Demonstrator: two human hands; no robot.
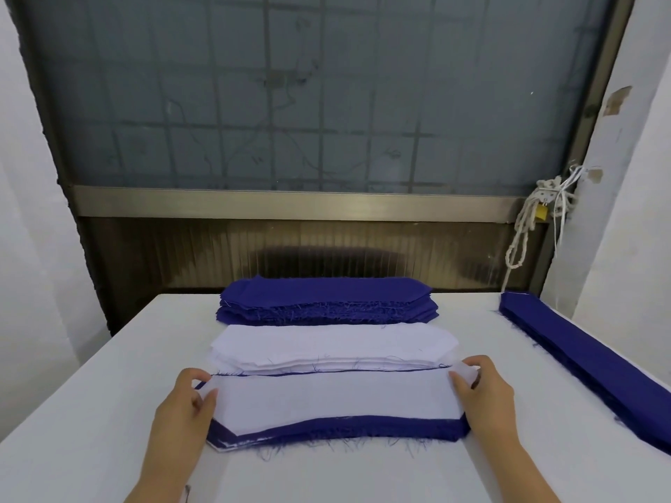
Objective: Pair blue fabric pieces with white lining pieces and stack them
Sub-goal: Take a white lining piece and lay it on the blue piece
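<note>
Left hand [181, 404] and right hand [484, 393] each pinch one end of the white lining piece [334, 395], likely to square it over the blue piece [363, 427] on the near tabletop [109, 357]; white lining stack [326, 343] and blue stack [326, 295] sit just beyond, within reach.

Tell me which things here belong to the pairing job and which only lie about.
Job: blue fabric stack, white lining stack, paired stack, top lining piece, left hand, right hand.
Lying about: long blue strips, rope, padlock.
</note>
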